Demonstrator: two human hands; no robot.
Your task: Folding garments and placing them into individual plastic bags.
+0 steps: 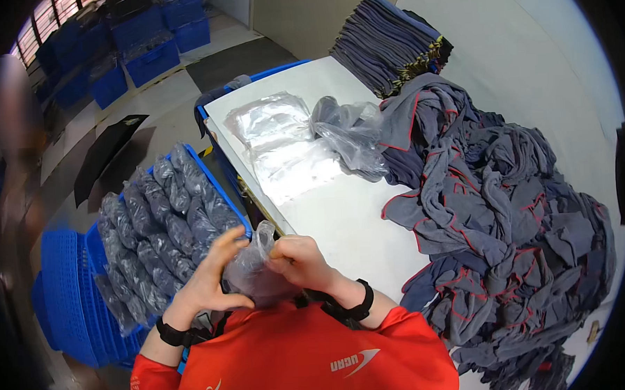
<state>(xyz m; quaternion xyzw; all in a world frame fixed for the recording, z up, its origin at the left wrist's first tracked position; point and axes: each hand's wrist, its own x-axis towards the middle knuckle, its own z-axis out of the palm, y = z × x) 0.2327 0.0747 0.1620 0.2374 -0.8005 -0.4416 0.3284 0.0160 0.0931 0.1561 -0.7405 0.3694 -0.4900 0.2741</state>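
Note:
My right hand (299,258) pinches the gathered neck of a clear plastic bag (258,276) with grey cloth inside, held close to my body. The left hand (216,277) curves around the bag's other side, fingers and thumb spread apart; whether its palm presses the bag cannot be seen. Just beyond the left hand, a blue plastic crate (218,191) holds several bagged bundles (158,201) of dark grey cloth in rows. Flat clear plastic bags (289,149) lie stacked on the white tabletop (345,214), beside a crumpled bagged cloth (349,136).
A large heap of grey cloths with red edging (481,229) covers the table's right side. Behind it stands a neat stack of folded dark cloths (387,40). Nested blue baskets (68,289) stand at the left. An open black umbrella (107,157) and blue bins (152,61) are on the floor.

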